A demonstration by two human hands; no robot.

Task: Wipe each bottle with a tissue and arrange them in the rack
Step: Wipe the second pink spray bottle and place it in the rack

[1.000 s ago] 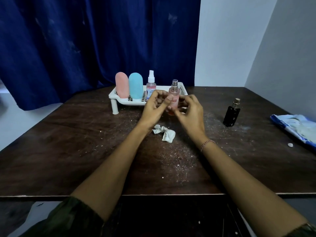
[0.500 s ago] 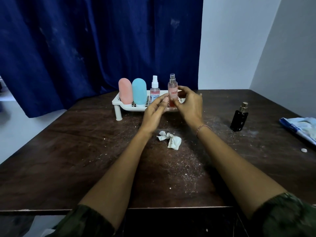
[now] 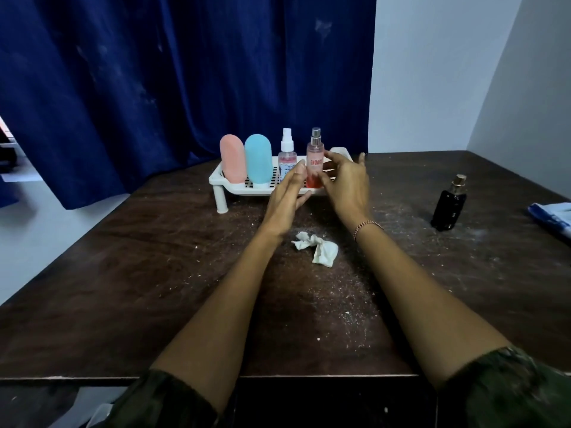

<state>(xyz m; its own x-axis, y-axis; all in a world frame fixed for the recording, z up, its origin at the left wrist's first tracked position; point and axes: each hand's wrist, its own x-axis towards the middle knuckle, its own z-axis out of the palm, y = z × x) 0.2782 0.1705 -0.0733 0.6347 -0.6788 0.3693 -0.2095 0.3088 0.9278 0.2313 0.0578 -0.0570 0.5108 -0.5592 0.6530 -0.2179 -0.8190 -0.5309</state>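
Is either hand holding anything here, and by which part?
Nothing is gripped: left hand and right hand are open beside the pink spray bottle standing in the rack. Fingertip contact unclear.

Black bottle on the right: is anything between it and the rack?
Yes: the right hand hovers at the rack's free right end, on the black bottle's path. Nothing else stands on the table between.

One wide-angle head camera sits close above the near edge of the tabletop (image 3: 129, 282), facing forward and down toward its far edge.
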